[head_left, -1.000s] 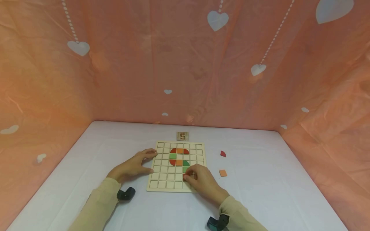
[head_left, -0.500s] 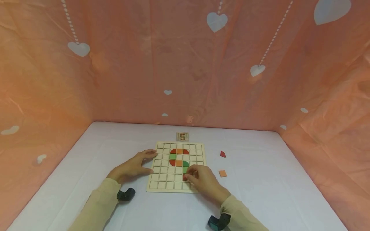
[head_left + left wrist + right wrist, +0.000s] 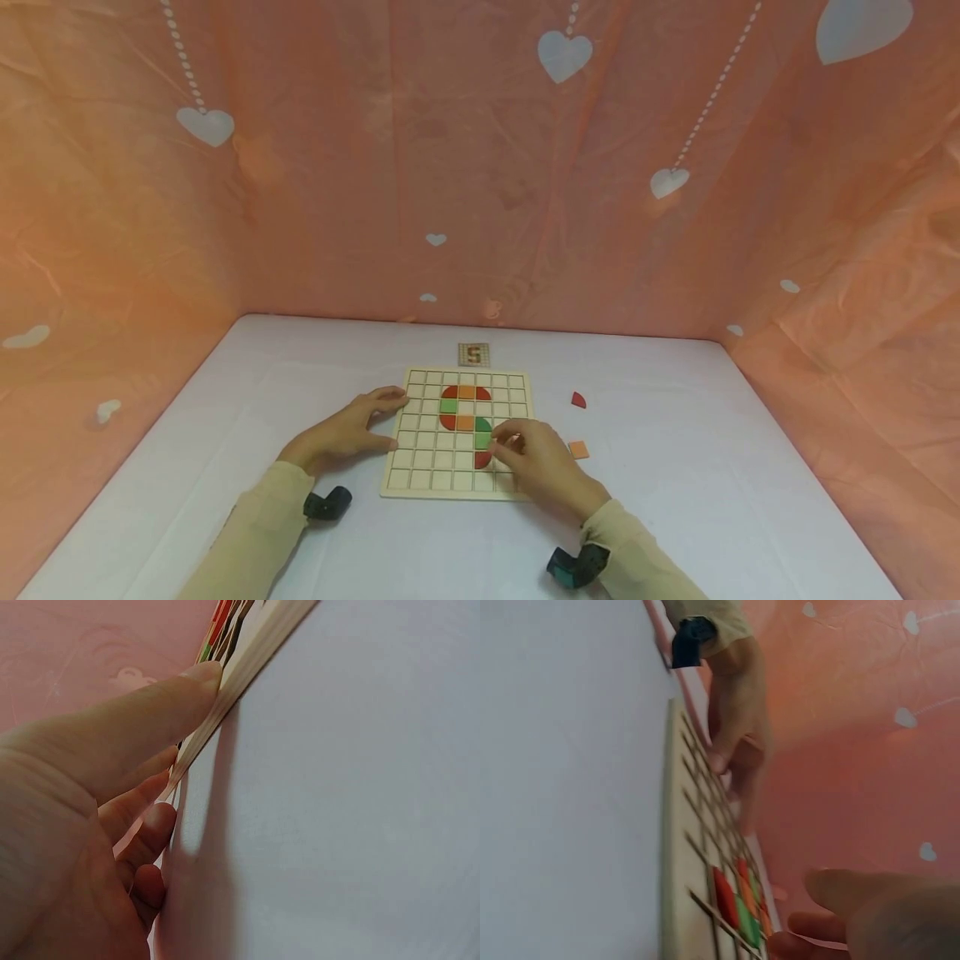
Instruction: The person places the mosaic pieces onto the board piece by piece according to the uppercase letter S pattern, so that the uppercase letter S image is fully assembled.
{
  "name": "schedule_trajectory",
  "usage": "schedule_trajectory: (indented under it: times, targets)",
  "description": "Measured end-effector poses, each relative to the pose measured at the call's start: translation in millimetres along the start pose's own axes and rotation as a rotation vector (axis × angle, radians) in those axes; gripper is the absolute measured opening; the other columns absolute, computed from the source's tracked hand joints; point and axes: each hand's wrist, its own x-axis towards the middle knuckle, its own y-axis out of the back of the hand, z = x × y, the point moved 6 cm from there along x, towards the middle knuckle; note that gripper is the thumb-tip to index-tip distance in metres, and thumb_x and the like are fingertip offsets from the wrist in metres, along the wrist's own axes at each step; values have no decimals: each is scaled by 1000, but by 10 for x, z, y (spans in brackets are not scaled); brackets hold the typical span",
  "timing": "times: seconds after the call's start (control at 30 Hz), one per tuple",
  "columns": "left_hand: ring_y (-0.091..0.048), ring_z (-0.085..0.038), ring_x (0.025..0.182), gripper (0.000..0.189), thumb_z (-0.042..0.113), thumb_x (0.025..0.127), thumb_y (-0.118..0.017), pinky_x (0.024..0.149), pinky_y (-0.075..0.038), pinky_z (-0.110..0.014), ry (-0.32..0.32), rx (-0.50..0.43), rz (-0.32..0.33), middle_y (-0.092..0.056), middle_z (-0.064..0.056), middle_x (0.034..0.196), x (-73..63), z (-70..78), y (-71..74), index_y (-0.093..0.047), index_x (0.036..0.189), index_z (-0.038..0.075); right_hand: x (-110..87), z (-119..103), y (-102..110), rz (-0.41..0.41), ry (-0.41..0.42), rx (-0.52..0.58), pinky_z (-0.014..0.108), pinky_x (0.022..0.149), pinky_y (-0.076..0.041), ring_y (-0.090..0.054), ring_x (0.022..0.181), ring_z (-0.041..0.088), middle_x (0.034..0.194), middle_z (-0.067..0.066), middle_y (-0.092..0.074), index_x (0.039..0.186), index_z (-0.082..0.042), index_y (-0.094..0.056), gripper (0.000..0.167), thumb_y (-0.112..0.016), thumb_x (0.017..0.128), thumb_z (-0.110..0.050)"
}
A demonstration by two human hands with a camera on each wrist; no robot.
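Note:
A wooden grid board point(image 3: 422, 461) lies on the table, with red, orange and green tiles set in an S-like curve. At its left edge my left hand point(image 3: 345, 429) rests, thumb and fingertips spread along the side; the left wrist view shows the thumb point(image 3: 165, 709) straight against the edge. My right hand point(image 3: 543, 467) hovers over the board's right side, fingers loosely bent and holding nothing visible. Just left of its fingertips, a red quarter-circle tile point(image 3: 482, 460) sits in a cell below a light green square tile point(image 3: 482, 440). The right wrist view shows that red tile point(image 3: 724, 898) in the grid.
Right of the board lie a loose red quarter-circle tile point(image 3: 579, 401) and an orange square tile point(image 3: 578, 450), the latter close to my right hand. A small pattern card point(image 3: 473, 354) lies behind the board. Pink heart-printed cloth point(image 3: 480, 167) walls the table's back and sides.
My right hand has let go of the red quarter-circle tile and moved up and right, leaving the tile in its cell. The left hand has stayed at the board's edge.

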Motion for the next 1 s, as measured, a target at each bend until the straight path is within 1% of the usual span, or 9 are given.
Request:
schedule_trajectory:
  times: [0.07,0.2,0.33,0.47,0.57,0.7,0.87,1.0]
  targets:
    - [-10,-45,157,78,16,87,-78,125,-18,-63,-5,4,1,-19,-14,169,2,2,3,-40,155,8,4,-15,64,7,27,-8,21,67,-50,-60,81,11,97,-2,-72,112,-10,-73,22,-69,96,-25]
    - [-10,-44,157,78,15,87,-78,125,-17,-62,-7,-3,3,-19,-13,170,15,-12,2,-41,155,8,-1,-4,185,-28,48,-7,22,73,-51,-61,86,11,106,2,-73,115,-8,-72,25,-69,96,-24]
    - [-10,-43,157,78,15,86,-78,125,-17,-62,-5,-13,-1,-19,-13,169,21,-24,-8,-41,154,8,-6,52,327,-61,69,-9,22,73,-52,-62,88,12,112,7,-73,118,-5,-72,29,-69,96,-24]
    - [-9,-43,157,78,15,86,-78,125,-16,-62,3,-17,3,-19,-12,170,21,-31,-3,-41,155,9,-12,142,495,-83,110,-4,22,72,-52,-63,88,13,111,14,-72,119,-1,-71,32,-71,94,-21]
    - [-9,-43,157,78,15,86,-78,125,-16,-63,5,-15,5,-19,-12,170,18,-23,-1,-41,155,10,-20,259,588,-139,91,41,23,66,-54,-64,86,14,114,18,-70,122,1,-69,35,-72,93,-19]
    - [-9,-43,157,78,16,87,-78,125,-15,-64,18,-27,5,-19,-11,170,9,-18,-6,-42,155,11,-35,432,684,-203,47,84,24,63,-56,-62,84,15,116,20,-68,121,2,-69,35,-75,90,-13]
    - [-8,-42,158,78,16,87,-78,125,-15,-64,28,-40,6,-19,-10,170,-9,-12,-3,-41,155,13,-62,609,801,-215,29,22,24,74,-52,-58,89,16,113,14,-70,113,-2,-72,30,-79,84,-10]
    - [-8,-43,157,79,16,86,-79,125,-15,-64,31,-50,9,-19,-10,170,-15,-6,-1,-42,155,13,-96,710,856,-218,4,-23,28,80,-49,-56,92,19,106,9,-70,106,-4,-72,25,-80,83,-11]
